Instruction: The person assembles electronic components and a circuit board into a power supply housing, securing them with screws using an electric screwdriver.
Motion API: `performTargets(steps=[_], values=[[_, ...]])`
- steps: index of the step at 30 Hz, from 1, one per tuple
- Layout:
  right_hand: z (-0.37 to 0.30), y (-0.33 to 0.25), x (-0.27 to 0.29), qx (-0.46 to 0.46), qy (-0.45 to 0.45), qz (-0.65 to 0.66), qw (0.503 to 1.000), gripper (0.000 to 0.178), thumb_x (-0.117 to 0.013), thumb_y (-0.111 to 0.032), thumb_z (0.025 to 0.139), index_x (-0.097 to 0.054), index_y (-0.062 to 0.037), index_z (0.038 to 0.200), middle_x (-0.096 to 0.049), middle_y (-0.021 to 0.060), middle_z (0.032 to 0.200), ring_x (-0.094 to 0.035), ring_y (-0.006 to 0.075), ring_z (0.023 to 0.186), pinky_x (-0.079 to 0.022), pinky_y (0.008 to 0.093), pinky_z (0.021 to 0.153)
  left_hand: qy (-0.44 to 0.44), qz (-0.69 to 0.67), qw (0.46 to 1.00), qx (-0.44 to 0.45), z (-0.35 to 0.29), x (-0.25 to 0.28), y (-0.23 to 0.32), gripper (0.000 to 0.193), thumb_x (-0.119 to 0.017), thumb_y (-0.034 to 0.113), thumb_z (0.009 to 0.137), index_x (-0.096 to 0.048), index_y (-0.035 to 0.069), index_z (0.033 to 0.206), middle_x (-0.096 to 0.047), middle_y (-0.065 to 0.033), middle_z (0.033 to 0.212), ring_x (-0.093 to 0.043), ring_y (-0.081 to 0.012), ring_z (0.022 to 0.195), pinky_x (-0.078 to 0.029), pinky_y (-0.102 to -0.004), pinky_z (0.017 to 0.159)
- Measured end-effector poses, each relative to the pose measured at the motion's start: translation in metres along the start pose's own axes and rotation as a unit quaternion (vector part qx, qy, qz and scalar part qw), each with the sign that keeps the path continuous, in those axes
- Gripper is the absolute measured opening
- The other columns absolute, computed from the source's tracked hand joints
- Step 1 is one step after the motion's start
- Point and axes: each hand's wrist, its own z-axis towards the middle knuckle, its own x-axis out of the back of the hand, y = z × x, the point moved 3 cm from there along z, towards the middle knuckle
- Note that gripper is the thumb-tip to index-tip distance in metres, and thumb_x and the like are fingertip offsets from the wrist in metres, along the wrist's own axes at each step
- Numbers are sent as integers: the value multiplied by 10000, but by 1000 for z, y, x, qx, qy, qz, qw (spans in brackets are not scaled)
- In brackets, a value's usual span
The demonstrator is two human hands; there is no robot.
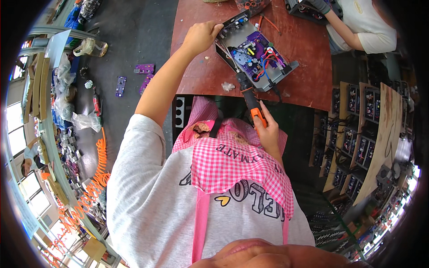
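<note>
Left hand (201,38) clamped on the far-left edge of an open grey metal case (254,56), fingers curled over the rim, steadying it. The case sits tilted on a reddish-brown table (308,80), far centre, just in front of the person. Inside the case: a purple circuit board (252,49) with red, blue and black wires (272,58) bunched at its right side.

Right hand (267,129) wrapped tight round the orange-and-black grip of a power screwdriver (252,105). The tool points up and away from the body, its tip at the near edge of the case; exact contact point too small to tell.

A small crumpled scrap (228,86) lies on the table just left of the tool. An orange cable (268,22) lies on the table just beyond the case.

Person wears a grey T-shirt with a pink checked apron (232,165) over it.

Left of the table, a dark grey surface (134,40) holds loose purple boards (144,69), a clear plastic jug (91,47), and a coiled orange hose (96,178) running nearward.

Far right, another person's arm (344,31) in a pale shirt reaches onto the table at a second dark unit (304,9). Right side: wooden racks (357,134) stacked with similar units.
</note>
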Motion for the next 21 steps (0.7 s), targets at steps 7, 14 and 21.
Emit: performTargets(steps=[7, 14, 21], values=[[5, -4, 5, 19, -6, -30, 999, 584, -696, -319, 916, -528, -21, 1389, -699, 166, 1044, -658, 161, 840, -514, 290, 749, -20, 8, 1000, 8, 0, 2, 2, 393, -536, 379, 972, -671, 19, 893, -658, -243, 799, -628, -453, 791, -482, -524, 704], [7, -2, 6, 23, -7, -26, 999, 570, -685, -303, 918, -528, -21, 1387, -689, 202, 1111, -681, 191, 900, -520, 306, 775, -35, 0, 999, 15, 0, 4, 5, 374, -528, 368, 981, -686, 30, 990, -671, -232, 830, -645, -434, 817, -492, -496, 722], [4, -13, 7, 113, 20, -111, 987, 592, -684, -328, 907, -520, -39, 1397, -680, 206, 1050, -688, 293, 868, -528, 350, 752, -38, 4, 999, 33, -2, 7, 5, 394, -521, 390, 979, -690, 33, 995, -677, -229, 850, -648, -430, 834, -490, -496, 737]])
